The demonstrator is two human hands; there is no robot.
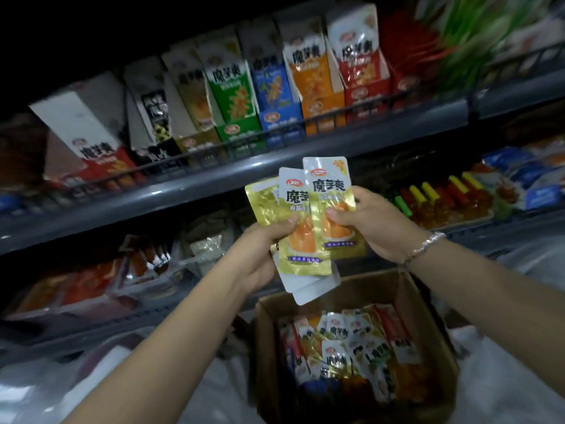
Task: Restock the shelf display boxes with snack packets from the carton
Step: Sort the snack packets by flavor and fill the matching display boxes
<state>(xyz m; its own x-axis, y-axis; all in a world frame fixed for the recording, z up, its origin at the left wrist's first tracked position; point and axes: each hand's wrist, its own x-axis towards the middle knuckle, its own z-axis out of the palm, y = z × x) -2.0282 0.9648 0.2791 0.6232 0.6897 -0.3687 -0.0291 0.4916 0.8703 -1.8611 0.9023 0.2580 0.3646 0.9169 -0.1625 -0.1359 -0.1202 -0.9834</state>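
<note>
Two hands hold a fan of gold snack packets in front of a store shelf.

The left hand [263, 243] and right hand [371, 223] both pinch the packets [308, 215], above an open carton [428, 304] of more packets; display boxes [235, 96] line the shelf [214, 175] above.

The green and red goods [477, 29] at the upper right are smeared past recognition. The lower shelf's packets [91, 280] sit in blurred darkness. Both forearms [159, 347] are cut off at the bottom and right edges.

Two hands [266, 240] [376, 221], one open carton [428, 304], seven upright display boxes [235, 87] on the top shelf, one bracelet [425, 244]
</note>
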